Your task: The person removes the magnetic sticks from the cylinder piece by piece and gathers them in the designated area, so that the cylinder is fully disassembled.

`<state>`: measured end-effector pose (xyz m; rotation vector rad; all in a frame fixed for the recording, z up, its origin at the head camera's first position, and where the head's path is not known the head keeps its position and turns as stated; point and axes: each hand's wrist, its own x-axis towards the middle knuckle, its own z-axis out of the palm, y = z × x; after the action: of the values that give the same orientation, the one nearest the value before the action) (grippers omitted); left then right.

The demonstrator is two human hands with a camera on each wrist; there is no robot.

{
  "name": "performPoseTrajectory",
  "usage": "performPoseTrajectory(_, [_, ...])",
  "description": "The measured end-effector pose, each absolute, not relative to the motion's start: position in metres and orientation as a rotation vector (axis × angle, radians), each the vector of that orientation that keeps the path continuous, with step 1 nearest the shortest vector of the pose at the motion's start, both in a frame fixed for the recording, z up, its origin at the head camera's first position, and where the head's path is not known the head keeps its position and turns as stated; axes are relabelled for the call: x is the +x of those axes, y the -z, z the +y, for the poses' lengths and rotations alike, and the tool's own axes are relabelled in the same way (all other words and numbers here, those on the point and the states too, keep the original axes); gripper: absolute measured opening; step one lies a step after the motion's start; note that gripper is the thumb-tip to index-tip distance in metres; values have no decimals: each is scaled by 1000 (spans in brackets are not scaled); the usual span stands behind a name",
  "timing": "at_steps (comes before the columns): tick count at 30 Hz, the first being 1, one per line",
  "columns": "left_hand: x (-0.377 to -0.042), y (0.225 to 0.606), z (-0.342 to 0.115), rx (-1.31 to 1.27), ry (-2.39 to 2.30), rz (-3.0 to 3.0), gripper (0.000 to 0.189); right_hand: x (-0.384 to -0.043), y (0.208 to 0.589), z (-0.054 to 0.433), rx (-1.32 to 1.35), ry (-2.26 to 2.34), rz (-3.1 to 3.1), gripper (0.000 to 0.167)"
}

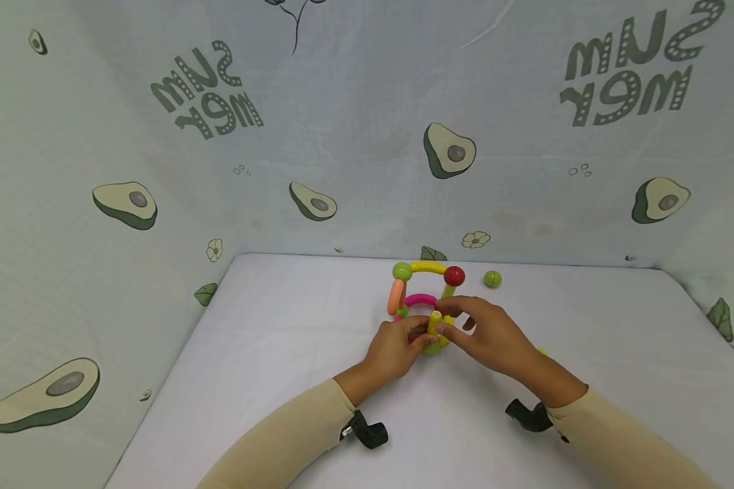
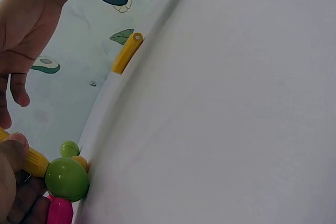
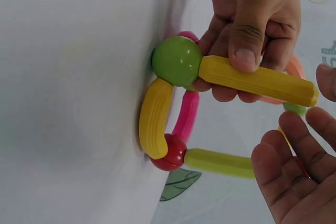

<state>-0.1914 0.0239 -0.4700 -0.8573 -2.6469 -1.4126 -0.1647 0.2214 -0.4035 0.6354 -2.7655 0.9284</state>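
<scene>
My left hand [image 1: 397, 350] pinches an upright yellow stick [image 3: 257, 82] between thumb and fingers. The stick's lower end meets a glossy green ball [image 3: 177, 61] at a bottom corner of a ball-and-stick frame. From that ball a curved yellow stick [image 3: 155, 119] runs to a red ball [image 3: 170, 153], where a lime stick [image 3: 220, 162] rises. A pink curved stick [image 3: 186, 116] shows behind. Up top, a yellow arc [image 1: 428, 267] joins a green ball [image 1: 402, 272] and a red ball [image 1: 454, 276]. My right hand [image 1: 489, 333] has its fingers spread loosely around the upright stick's upper end.
A loose green ball [image 1: 492, 279] lies behind the frame to the right. Another yellow stick [image 2: 127, 53] lies on the white table [image 1: 281, 326], mostly behind my right wrist in the head view. Patterned cloth [image 1: 367, 136] walls the back and sides.
</scene>
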Motion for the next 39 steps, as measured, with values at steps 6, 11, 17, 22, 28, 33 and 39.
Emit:
performPoseTrajectory(6, [-192, 470, 24, -856, 1384, -2651, 35, -168, 408, 215, 643, -931, -2770, 34])
performPoseTrajectory(11, [-193, 470, 24, -866, 1384, -2646, 33, -169, 410, 214, 635, -925, -2761, 30])
performPoseTrajectory(17, [-193, 468, 24, -861, 1386, -2670, 33, -169, 412, 214, 624, -918, -2761, 30])
performPoseTrajectory(22, [-193, 466, 22, -890, 1298, -2681, 31, -169, 413, 214, 618, -921, -2748, 30])
performPoseTrajectory(28, [-186, 463, 19, -898, 1108, -2690, 37, -168, 415, 214, 617, -932, -2733, 29])
performPoseTrajectory(33, [-178, 459, 16, -856, 1013, -2651, 43, -168, 416, 214, 620, -936, -2719, 29])
performPoseTrajectory(39, [-178, 466, 16, -797, 976, -2754, 42, -168, 417, 215, 610, -954, -2716, 30])
